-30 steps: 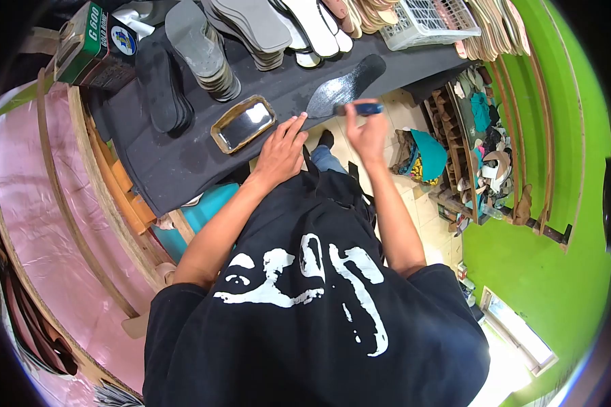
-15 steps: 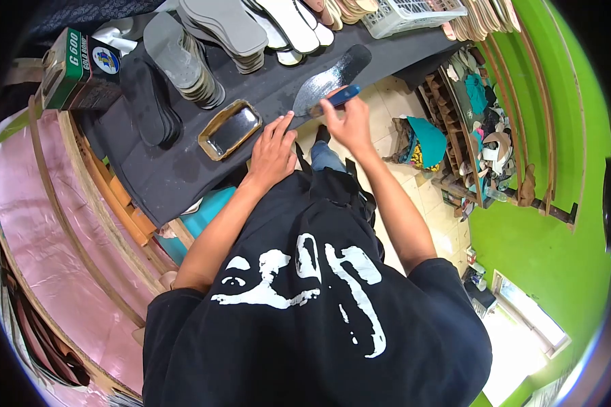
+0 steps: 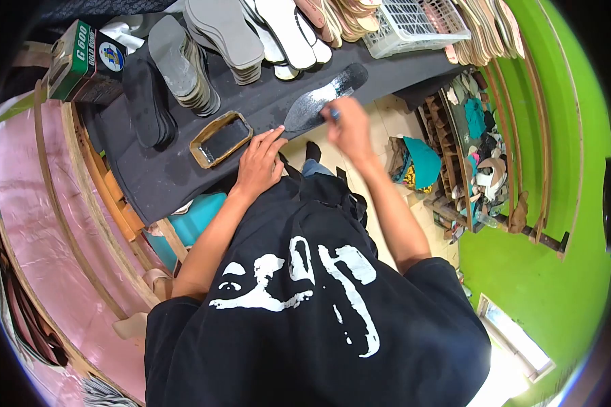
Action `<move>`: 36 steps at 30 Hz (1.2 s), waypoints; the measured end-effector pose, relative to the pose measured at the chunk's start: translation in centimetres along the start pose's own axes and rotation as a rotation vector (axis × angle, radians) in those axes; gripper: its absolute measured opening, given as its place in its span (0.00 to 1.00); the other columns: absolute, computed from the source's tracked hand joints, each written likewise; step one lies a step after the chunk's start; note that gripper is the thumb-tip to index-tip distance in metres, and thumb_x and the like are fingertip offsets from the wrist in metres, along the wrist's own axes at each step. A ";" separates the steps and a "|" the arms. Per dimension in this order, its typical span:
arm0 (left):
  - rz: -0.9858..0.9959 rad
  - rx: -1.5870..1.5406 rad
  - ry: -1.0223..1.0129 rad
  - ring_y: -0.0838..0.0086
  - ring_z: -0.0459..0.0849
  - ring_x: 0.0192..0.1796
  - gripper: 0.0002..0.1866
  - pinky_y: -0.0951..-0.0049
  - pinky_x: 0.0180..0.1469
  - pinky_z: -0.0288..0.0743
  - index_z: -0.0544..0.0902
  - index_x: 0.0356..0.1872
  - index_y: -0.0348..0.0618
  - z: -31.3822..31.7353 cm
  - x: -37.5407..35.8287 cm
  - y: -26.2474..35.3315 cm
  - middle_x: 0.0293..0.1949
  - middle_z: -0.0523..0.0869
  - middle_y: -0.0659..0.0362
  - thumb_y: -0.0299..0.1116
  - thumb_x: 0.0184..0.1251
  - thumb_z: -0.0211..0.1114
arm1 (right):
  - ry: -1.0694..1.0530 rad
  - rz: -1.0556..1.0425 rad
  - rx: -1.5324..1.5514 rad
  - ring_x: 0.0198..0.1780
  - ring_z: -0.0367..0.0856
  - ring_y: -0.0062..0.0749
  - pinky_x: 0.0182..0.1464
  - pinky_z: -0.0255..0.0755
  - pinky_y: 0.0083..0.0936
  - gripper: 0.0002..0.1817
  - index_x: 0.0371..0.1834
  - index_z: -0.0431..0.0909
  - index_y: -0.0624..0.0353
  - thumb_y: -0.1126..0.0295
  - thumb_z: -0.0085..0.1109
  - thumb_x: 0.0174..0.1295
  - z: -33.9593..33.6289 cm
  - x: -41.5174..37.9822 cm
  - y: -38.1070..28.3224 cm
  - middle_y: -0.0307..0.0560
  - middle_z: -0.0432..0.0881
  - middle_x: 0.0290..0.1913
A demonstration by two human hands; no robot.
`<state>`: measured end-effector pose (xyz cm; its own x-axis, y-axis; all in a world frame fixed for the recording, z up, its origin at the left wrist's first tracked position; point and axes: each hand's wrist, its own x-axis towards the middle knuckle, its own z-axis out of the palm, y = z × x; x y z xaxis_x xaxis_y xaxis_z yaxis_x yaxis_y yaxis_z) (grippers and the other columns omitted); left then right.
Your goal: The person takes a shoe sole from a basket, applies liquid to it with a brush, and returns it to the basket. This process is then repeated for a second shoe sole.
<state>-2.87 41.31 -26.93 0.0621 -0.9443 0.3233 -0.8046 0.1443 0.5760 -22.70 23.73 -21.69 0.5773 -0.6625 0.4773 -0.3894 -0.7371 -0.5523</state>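
Note:
A dark sole-shaped piece (image 3: 309, 108) with a wet shine lies slantwise at the table's near edge. My right hand (image 3: 352, 132) is closed round a brush (image 3: 334, 114); its blue handle shows in part, and the bristles are hidden or blurred over the sole. My left hand (image 3: 261, 161) lies on the table edge with fingers stretched out, a fingertip touching the sole's near end. Just left of that hand stands a shallow tray (image 3: 195, 149) with a crusted brown rim and dark, glossy contents.
Stacks of black soles (image 3: 141, 102) and grey soles (image 3: 168, 57) stand on the dark-covered table (image 3: 156, 183), near a green tin (image 3: 81, 62). Farther back are more grey soles (image 3: 227, 34) and a white plastic basket (image 3: 414, 34). A cluttered shelf (image 3: 448, 129) stands right.
My right hand has moved up along the sole, and the brush handle has turned so less of it shows. The left hand still rests by the sole's near end; the whole view has shifted slightly.

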 end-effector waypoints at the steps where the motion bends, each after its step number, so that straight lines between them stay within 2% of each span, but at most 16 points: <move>1: -0.010 0.002 0.003 0.56 0.82 0.72 0.26 0.56 0.70 0.82 0.86 0.59 0.43 0.1 -0.1 0.2 0.76 0.82 0.57 0.22 0.55 0.70 | -0.028 -0.034 0.064 0.46 0.83 0.57 0.49 0.79 0.48 0.19 0.43 0.80 0.59 0.85 0.66 0.46 0.9 -0.7 -1.7 0.54 0.83 0.41; 3: -0.035 -0.017 0.063 0.56 0.85 0.69 0.26 0.57 0.68 0.83 0.87 0.59 0.45 0.2 0.3 0.5 0.73 0.86 0.59 0.21 0.56 0.70 | -0.110 0.004 0.190 0.44 0.86 0.54 0.48 0.81 0.40 0.11 0.41 0.82 0.60 0.82 0.71 0.56 1.2 -0.8 -4.5 0.53 0.84 0.38; 8: -0.112 -0.013 0.124 0.56 0.87 0.65 0.23 0.57 0.66 0.83 0.88 0.55 0.45 0.8 0.6 1.2 0.68 0.89 0.60 0.21 0.56 0.71 | 0.078 0.612 0.578 0.32 0.88 0.19 0.36 0.82 0.26 0.09 0.44 0.87 0.65 0.70 0.75 0.72 1.7 0.1 3.9 0.43 0.91 0.35; 11: -0.164 -0.013 0.167 0.56 0.88 0.63 0.19 0.57 0.67 0.83 0.90 0.52 0.43 1.3 0.8 1.8 0.65 0.92 0.60 0.21 0.57 0.71 | 0.228 0.614 0.486 0.31 0.90 0.25 0.35 0.82 0.25 0.10 0.48 0.86 0.66 0.72 0.75 0.72 -1.1 2.6 10.6 0.47 0.92 0.34; 13: -0.198 -0.001 0.190 0.56 0.89 0.63 0.17 0.57 0.67 0.83 0.90 0.50 0.43 1.6 0.9 1.9 0.64 0.92 0.61 0.21 0.57 0.71 | 0.261 0.462 0.136 0.30 0.89 0.28 0.35 0.81 0.28 0.09 0.48 0.86 0.67 0.74 0.74 0.71 -3.6 4.5 10.5 0.50 0.91 0.33; 14: -0.208 -0.009 0.208 0.56 0.89 0.63 0.16 0.57 0.67 0.82 0.90 0.47 0.43 1.8 0.8 1.9 0.63 0.93 0.60 0.21 0.57 0.71 | 0.237 0.449 0.100 0.33 0.91 0.39 0.38 0.83 0.34 0.10 0.49 0.85 0.66 0.76 0.73 0.69 -4.0 4.8 9.9 0.53 0.91 0.36; 17: -0.233 -0.006 0.253 0.57 0.89 0.62 0.13 0.58 0.65 0.83 0.91 0.43 0.42 2.1 1.1 2.1 0.61 0.94 0.61 0.20 0.56 0.71 | 0.073 -0.007 -0.056 0.46 0.85 0.57 0.50 0.82 0.47 0.14 0.46 0.83 0.61 0.80 0.71 0.57 -2.4 3.9 6.0 0.54 0.85 0.42; 19: -0.254 0.013 0.281 0.58 0.89 0.62 0.12 0.58 0.64 0.84 0.91 0.41 0.42 2.4 1.3 2.5 0.60 0.94 0.61 0.20 0.55 0.71 | -0.147 -0.179 0.108 0.46 0.83 0.53 0.51 0.82 0.47 0.16 0.41 0.79 0.56 0.81 0.70 0.49 0.5 1.5 0.4 0.51 0.82 0.40; 21: -0.269 0.007 0.301 0.57 0.89 0.62 0.12 0.58 0.65 0.83 0.91 0.41 0.41 2.5 1.5 2.7 0.60 0.94 0.60 0.19 0.55 0.70 | -0.228 -0.107 0.345 0.45 0.86 0.55 0.48 0.82 0.46 0.12 0.44 0.84 0.57 0.77 0.72 0.57 1.8 0.7 -1.8 0.52 0.84 0.40; 25: -0.307 0.012 0.310 0.55 0.88 0.62 0.12 0.57 0.67 0.82 0.90 0.42 0.40 2.9 1.6 3.4 0.60 0.94 0.59 0.18 0.56 0.69 | -0.142 0.568 0.534 0.30 0.89 0.33 0.36 0.82 0.36 0.08 0.42 0.88 0.62 0.68 0.74 0.71 -0.2 3.2 3.5 0.48 0.91 0.32; 27: -0.366 0.012 0.317 0.55 0.89 0.63 0.14 0.57 0.70 0.80 0.91 0.45 0.39 3.0 1.7 4.0 0.61 0.94 0.57 0.18 0.58 0.68 | 0.135 0.490 0.476 0.31 0.87 0.20 0.34 0.80 0.31 0.09 0.43 0.89 0.63 0.68 0.75 0.71 -1.1 4.5 9.2 0.43 0.92 0.32; 29: -0.372 0.019 0.327 0.55 0.89 0.63 0.15 0.57 0.70 0.80 0.92 0.47 0.39 3.0 1.9 4.2 0.60 0.94 0.57 0.18 0.59 0.68 | 0.230 0.434 0.373 0.31 0.90 0.31 0.35 0.80 0.33 0.08 0.43 0.88 0.63 0.70 0.74 0.72 -3.6 6.4 11.7 0.48 0.92 0.34; 30: -0.369 0.019 0.329 0.55 0.89 0.63 0.16 0.57 0.70 0.80 0.92 0.48 0.39 3.0 1.9 4.4 0.60 0.94 0.57 0.17 0.59 0.68 | 0.222 0.432 0.378 0.31 0.90 0.31 0.35 0.80 0.33 0.08 0.43 0.88 0.63 0.70 0.74 0.72 -3.8 6.8 11.7 0.48 0.92 0.34; 32: -0.375 0.028 0.331 0.55 0.89 0.63 0.17 0.57 0.70 0.80 0.92 0.49 0.39 3.0 1.9 4.4 0.60 0.94 0.57 0.18 0.58 0.68 | 0.133 0.240 0.115 0.35 0.90 0.46 0.39 0.83 0.37 0.05 0.44 0.86 0.62 0.75 0.72 0.69 -4.2 7.0 11.3 0.52 0.89 0.36; 33: -0.372 0.032 0.332 0.55 0.89 0.63 0.18 0.57 0.71 0.80 0.93 0.51 0.39 3.0 2.0 4.4 0.60 0.94 0.57 0.18 0.58 0.68 | 0.062 -0.024 0.022 0.42 0.87 0.57 0.45 0.85 0.44 0.10 0.45 0.85 0.59 0.79 0.70 0.61 -3.8 6.9 10.3 0.56 0.86 0.40; 36: -0.392 0.038 0.340 0.55 0.89 0.63 0.18 0.57 0.71 0.80 0.93 0.50 0.40 3.3 2.1 4.4 0.60 0.94 0.57 0.18 0.58 0.68 | -0.178 -0.284 0.108 0.47 0.86 0.49 0.47 0.86 0.46 0.16 0.45 0.81 0.54 0.80 0.68 0.52 -0.9 4.0 4.1 0.48 0.86 0.42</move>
<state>-8.20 38.99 -26.16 0.5465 -0.7749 0.3177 -0.7029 -0.2182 0.6770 -22.61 17.92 -21.46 0.7713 -0.3929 0.5008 -0.1230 -0.8639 -0.4883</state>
